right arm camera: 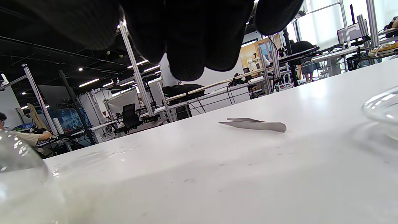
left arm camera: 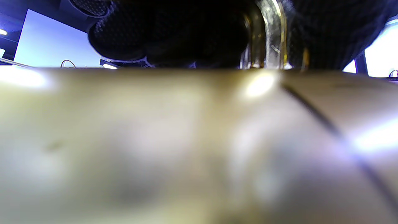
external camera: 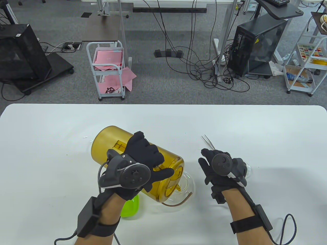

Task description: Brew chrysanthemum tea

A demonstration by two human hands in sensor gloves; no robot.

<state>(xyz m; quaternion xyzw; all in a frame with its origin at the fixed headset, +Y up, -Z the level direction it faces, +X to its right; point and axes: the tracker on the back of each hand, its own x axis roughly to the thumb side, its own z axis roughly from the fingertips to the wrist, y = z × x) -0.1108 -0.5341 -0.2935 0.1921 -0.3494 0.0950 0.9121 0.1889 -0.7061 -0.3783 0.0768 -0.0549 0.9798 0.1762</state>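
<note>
A large amber plastic pitcher (external camera: 120,148) is tipped on its side above the table, mouth down toward a clear glass teapot (external camera: 187,182). My left hand (external camera: 153,158) grips the pitcher's handle, thumb lying toward the spout. A thin amber stream falls into the teapot. In the left wrist view the pitcher's wall (left arm camera: 186,140) fills the frame, with gloved fingers (left arm camera: 155,37) curled at the top. My right hand (external camera: 207,166) hovers palm down to the right of the teapot and holds nothing. Metal tweezers (external camera: 209,143) (right arm camera: 253,124) lie on the table just beyond it.
A bright green lid-like piece (external camera: 130,208) lies under my left wrist. A small clear glass dish (external camera: 247,168) (right arm camera: 381,109) sits by my right hand. Water drops glisten on the white table (external camera: 51,132) left of the pitcher.
</note>
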